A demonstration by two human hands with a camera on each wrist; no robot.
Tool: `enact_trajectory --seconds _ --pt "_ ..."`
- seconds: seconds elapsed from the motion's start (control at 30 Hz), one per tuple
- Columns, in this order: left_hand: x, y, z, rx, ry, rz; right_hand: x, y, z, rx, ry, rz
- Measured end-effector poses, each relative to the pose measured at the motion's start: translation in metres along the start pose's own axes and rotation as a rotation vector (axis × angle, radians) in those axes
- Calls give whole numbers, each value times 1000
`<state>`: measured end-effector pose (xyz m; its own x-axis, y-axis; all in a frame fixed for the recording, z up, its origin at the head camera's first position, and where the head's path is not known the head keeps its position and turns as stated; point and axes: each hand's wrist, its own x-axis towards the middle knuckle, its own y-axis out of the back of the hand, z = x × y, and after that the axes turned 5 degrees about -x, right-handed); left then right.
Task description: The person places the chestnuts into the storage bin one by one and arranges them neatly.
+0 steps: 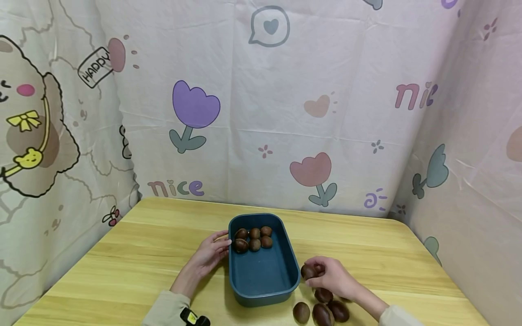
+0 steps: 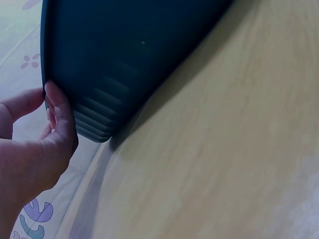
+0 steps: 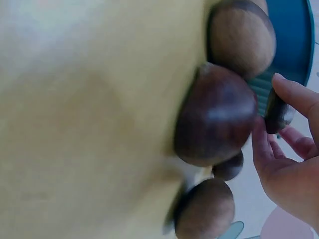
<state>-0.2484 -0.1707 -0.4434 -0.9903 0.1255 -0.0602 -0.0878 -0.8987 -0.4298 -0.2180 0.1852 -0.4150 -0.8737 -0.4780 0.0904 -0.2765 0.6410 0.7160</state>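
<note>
A dark blue rectangular container point(image 1: 265, 274) stands on the table, with several brown chestnuts point(image 1: 254, 245) in two rows at its far end. My left hand point(image 1: 212, 253) holds its left side, fingertips at the rim; in the left wrist view the fingers point(image 2: 61, 114) lie against the outer wall. Just right of the container, my right hand point(image 1: 332, 275) pinches a chestnut point(image 1: 308, 271) between thumb and fingers. That chestnut point(image 3: 277, 112) shows edge-on in the right wrist view. Below this hand lie several loose chestnuts point(image 1: 323, 315), one partly hidden by the wrist.
The wooden table point(image 1: 163, 235) has a light yellow grain. A printed cloth point(image 1: 253, 113) hangs behind it and at both sides. On the left wrist sits a black strapped device point(image 1: 195, 318). Large in the right wrist view, a loose chestnut point(image 3: 217, 117) lies close to the hand.
</note>
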Motion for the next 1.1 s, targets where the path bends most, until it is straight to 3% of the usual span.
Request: enact_trajectory --seconds 0.6,1.1 --pt "0 0 -1 1 -4 1 40 32 -25 -38 3 76" --pt "0 0 0 -1 -5 -4 78 9 -68 78 -33 -7"
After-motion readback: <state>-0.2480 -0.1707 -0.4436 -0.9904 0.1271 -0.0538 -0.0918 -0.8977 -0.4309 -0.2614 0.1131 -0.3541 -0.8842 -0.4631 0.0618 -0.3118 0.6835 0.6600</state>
